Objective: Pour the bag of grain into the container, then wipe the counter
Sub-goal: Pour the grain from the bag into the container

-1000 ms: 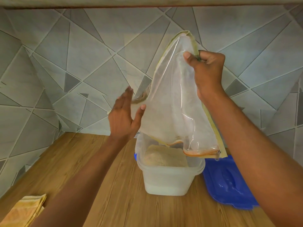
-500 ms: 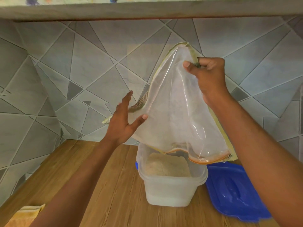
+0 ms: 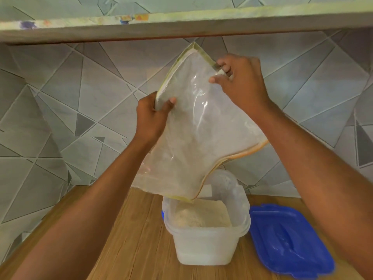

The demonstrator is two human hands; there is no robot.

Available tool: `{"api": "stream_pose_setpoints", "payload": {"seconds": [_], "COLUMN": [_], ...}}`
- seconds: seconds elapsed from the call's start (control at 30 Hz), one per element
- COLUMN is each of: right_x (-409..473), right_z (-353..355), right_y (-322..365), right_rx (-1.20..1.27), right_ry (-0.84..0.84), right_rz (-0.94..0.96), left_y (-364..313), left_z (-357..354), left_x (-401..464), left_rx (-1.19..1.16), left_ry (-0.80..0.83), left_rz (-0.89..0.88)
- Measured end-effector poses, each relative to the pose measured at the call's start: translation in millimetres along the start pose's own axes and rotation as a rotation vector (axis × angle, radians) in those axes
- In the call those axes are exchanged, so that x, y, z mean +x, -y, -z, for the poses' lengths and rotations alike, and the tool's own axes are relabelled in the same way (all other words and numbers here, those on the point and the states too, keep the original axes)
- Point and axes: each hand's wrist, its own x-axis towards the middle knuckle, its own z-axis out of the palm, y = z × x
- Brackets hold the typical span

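A clear plastic bag [image 3: 199,134] with yellow-edged seams hangs upside down over a translucent white container [image 3: 205,247] on the wooden counter. The bag looks empty; its lowest corner dips just inside the container's rim. Pale grain [image 3: 203,217] lies piled inside the container. My left hand [image 3: 151,118] pinches the bag's left edge. My right hand [image 3: 240,81] grips the bag's upper right seam, higher up near the tiled wall.
A blue lid [image 3: 286,241] lies flat on the wooden counter [image 3: 133,239] just right of the container. A tiled wall [image 3: 60,110] stands behind and to the left. A shelf edge [image 3: 181,27] runs overhead, close above the bag.
My left hand went from open beside the bag to gripping its left edge. The bag swung so its open corner now points down into the container. The view tilted up; the yellow cloth left the frame.
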Motion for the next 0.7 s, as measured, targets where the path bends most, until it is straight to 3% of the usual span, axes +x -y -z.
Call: {"api": "stream_pose_setpoints", "payload": {"seconds": [0.13,0.23,0.3,0.43,0.53,0.6,0.7], "right_x": [-72,-145,-188,-225,-225,-225,-227], "right_z": [-12,-45,-70,-109,-131,-139,-148], "right_y": [-12,-32,-45,-61,-70,-72,-68], "right_rx": [-0.278,-0.197,-0.061,0.225,0.674,1.018,1.195], "right_ry": [-0.21,-0.262,-0.13,0.225,0.376,0.439,0.494], "right_rz": [0.093,0.005,-0.2,-0.786,-1.114,-1.228,-1.163], "left_y": [9,9,8,12,18,23,31], "left_z": [-3,0,2,15,32,41,53], "left_x": [8,12,15,23,27,27,24], "left_rx": [0.056,0.033,0.011,-0.053,-0.101,-0.122,-0.147], "left_ry": [-0.07,-0.118,-0.142,-0.181,-0.207,-0.221,-0.26], "left_rz": [0.022,0.048,0.063,0.136,0.175,0.208,0.259]}}
